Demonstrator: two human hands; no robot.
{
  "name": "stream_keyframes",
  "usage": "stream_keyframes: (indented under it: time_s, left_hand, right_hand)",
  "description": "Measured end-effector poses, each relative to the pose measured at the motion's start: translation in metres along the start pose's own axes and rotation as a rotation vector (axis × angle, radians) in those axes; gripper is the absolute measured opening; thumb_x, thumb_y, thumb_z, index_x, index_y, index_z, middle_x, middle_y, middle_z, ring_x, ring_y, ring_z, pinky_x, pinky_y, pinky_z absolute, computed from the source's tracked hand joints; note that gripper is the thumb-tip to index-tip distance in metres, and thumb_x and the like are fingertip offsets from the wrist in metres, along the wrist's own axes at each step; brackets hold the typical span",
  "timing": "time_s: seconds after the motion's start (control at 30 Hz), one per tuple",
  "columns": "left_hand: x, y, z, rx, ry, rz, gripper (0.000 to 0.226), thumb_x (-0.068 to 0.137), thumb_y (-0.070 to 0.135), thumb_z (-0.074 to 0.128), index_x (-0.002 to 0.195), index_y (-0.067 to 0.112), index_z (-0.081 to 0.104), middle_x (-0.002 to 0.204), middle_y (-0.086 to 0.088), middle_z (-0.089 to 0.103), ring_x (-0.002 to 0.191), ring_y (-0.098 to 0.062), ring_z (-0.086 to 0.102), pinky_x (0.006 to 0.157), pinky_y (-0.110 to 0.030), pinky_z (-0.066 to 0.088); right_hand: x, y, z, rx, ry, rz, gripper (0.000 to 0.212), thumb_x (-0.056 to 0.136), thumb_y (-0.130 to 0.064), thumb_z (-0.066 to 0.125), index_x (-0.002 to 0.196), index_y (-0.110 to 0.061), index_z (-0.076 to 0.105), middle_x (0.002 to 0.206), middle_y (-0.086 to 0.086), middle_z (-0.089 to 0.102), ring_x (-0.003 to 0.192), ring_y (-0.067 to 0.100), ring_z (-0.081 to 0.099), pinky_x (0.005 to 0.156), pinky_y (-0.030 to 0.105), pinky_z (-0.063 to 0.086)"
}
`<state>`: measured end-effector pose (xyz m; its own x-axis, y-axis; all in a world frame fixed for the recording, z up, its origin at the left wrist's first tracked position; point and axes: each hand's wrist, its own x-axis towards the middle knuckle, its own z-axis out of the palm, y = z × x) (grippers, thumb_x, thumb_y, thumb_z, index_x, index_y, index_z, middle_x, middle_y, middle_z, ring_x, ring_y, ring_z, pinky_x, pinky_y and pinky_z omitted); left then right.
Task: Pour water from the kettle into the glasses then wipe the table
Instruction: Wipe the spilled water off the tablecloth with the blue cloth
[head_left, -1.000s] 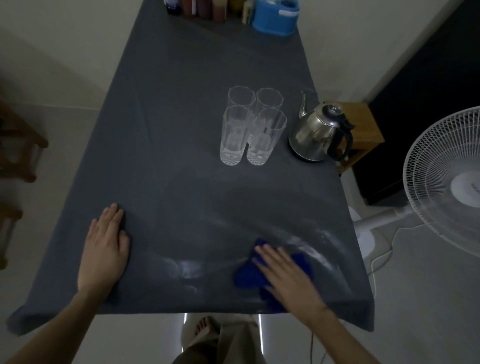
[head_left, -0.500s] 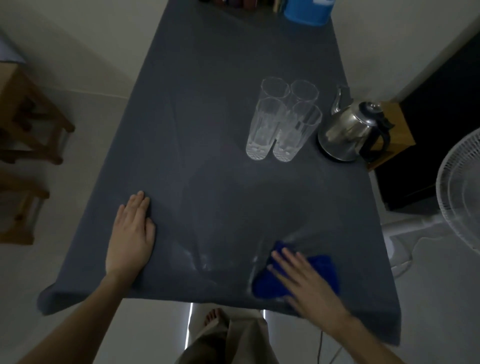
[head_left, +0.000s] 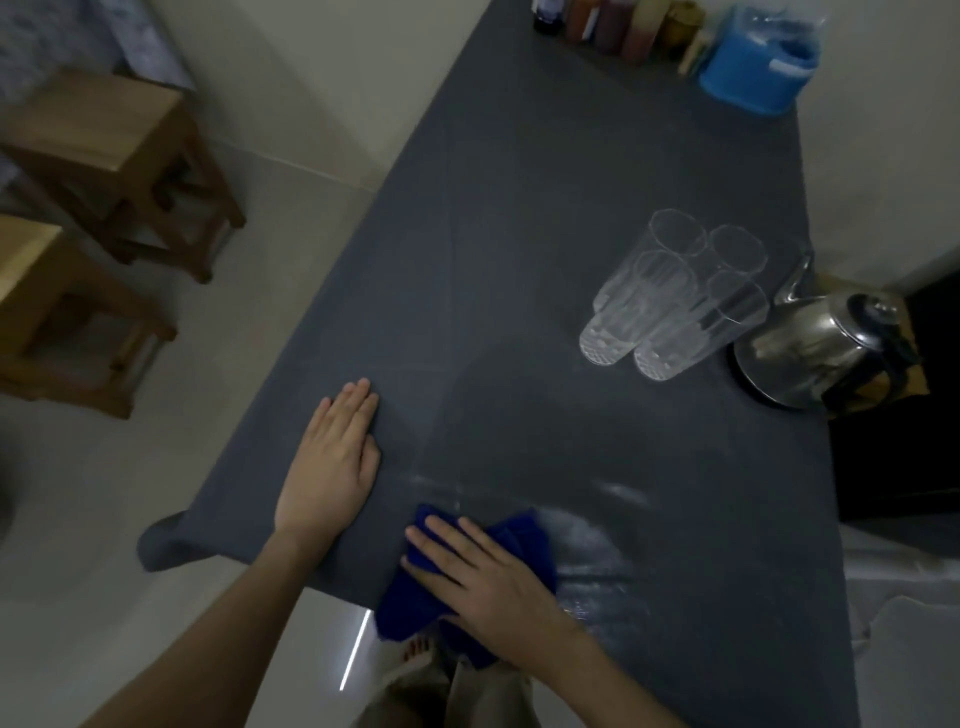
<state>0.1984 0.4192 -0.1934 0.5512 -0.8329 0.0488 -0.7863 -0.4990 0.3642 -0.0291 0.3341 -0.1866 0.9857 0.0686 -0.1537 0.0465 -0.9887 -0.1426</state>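
Wiping along the near edge of the bench (head_left: 519, 260) with the cloth (head_left: 524, 545).

The right grip (head_left: 488, 582) lay flat on the cloth, fingers straight and spread, pressing rather than clasping; the left grip (head_left: 332, 462) was likewise released, palm down on bare bench near the left edge, steadying the cover; the cloth sat directly under the right palm, blue showing past the fingertips and at both sides, its lower part hanging off the near edge; wet streaks (head_left: 597, 551) shone just right of it, so the stroke would do best with even, flat pressure, overlapping passes toward those streaks, and the cloth drawn back fully onto the bench; the glasses (head_left: 675, 301) and kettle (head_left: 826, 348) stood well apart, by the right edge, and should be skirted.
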Motion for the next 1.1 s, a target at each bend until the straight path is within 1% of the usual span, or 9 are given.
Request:
stream_keyframes:
  time_s: [0.13,0.27,0.37,0.43,0.6,0.73,0.87,0.97,1.1]
  left_hand:
    - [0.001,0.0,-0.001,0.009,-0.014,-0.004,0.051,0.097,0.025,0.031,0.144,0.007,0.037,0.154,-0.008,0.032,0.144,-0.017,0.025,0.121,-0.032,0.008]
    - [0.001,-0.001,0.001,0.016,-0.026,-0.01,0.052,0.097,0.028,0.029,0.145,0.008,0.036,0.156,-0.006,0.029,0.145,-0.015,0.021,0.121,-0.033,0.008]
    - [0.001,0.0,0.002,0.011,-0.029,-0.003,0.052,0.096,0.027,0.03,0.144,0.007,0.038,0.155,-0.007,0.03,0.144,-0.017,0.024,0.121,-0.034,0.01]
    - [0.001,0.0,0.003,0.013,-0.033,-0.001,0.052,0.096,0.027,0.03,0.143,0.006,0.038,0.155,-0.008,0.031,0.144,-0.018,0.024,0.121,-0.035,0.011]
    - [0.002,0.0,0.002,0.026,-0.036,-0.01,0.053,0.095,0.027,0.03,0.143,0.005,0.038,0.155,-0.009,0.031,0.144,-0.021,0.025,0.121,-0.03,0.006]
    - [0.001,0.004,0.0,0.017,-0.019,-0.007,0.053,0.095,0.026,0.03,0.142,0.004,0.038,0.154,-0.011,0.032,0.144,-0.023,0.025,0.121,-0.026,0.003]
    - [0.0,0.005,0.001,0.01,-0.02,0.001,0.054,0.095,0.028,0.029,0.144,0.006,0.036,0.155,-0.01,0.03,0.145,-0.022,0.022,0.121,-0.032,0.007]
    - [0.0,0.004,0.001,0.01,-0.03,-0.005,0.054,0.095,0.03,0.027,0.145,0.008,0.034,0.155,-0.01,0.029,0.145,-0.021,0.021,0.121,-0.033,0.008]
    - [0.001,0.003,0.002,0.013,-0.036,-0.01,0.055,0.096,0.032,0.025,0.145,0.009,0.034,0.156,-0.009,0.028,0.146,-0.021,0.02,0.121,-0.031,0.006]
  right_hand:
    - [-0.044,0.035,0.006,0.005,0.071,0.106,0.062,0.086,-0.029,0.053,0.145,-0.02,0.038,0.156,0.0,0.029,0.146,0.018,0.017,0.118,0.038,0.016]
    - [-0.118,0.078,0.002,0.01,0.032,0.328,0.089,0.074,-0.022,0.076,0.148,-0.021,0.028,0.157,0.003,0.025,0.142,0.021,0.025,0.118,0.035,0.011]
    - [-0.188,0.101,0.006,0.149,0.127,0.666,0.062,0.095,-0.038,0.045,0.152,-0.025,0.022,0.16,-0.002,0.017,0.143,0.023,0.026,0.118,0.039,0.015]
    - [-0.219,0.107,0.007,0.215,0.187,0.919,0.059,0.1,-0.049,0.023,0.146,-0.014,0.035,0.157,0.002,0.023,0.143,0.022,0.024,0.118,0.036,0.012]
    - [-0.204,0.092,0.019,0.24,0.344,1.186,0.064,0.097,-0.047,0.024,0.143,-0.006,0.041,0.153,0.004,0.029,0.145,0.02,0.016,0.116,0.048,0.019]
    - [-0.14,0.072,0.009,0.141,0.345,1.093,0.055,0.095,-0.041,0.035,0.135,-0.007,0.052,0.148,0.008,0.04,0.141,0.025,0.028,0.113,0.049,0.028]
    - [-0.047,0.032,0.005,0.064,0.191,0.768,0.055,0.087,-0.034,0.063,0.136,-0.011,0.052,0.15,0.01,0.039,0.141,0.031,0.03,0.11,0.052,0.033]
    - [-0.002,-0.001,0.011,0.037,0.103,0.557,0.058,0.091,-0.037,0.049,0.144,-0.015,0.039,0.156,0.006,0.028,0.146,0.03,0.017,0.117,0.046,0.019]
    - [-0.014,0.003,0.01,-0.022,0.101,0.521,0.055,0.092,-0.036,0.037,0.143,-0.017,0.041,0.156,0.005,0.03,0.145,0.025,0.02,0.118,0.04,0.017]
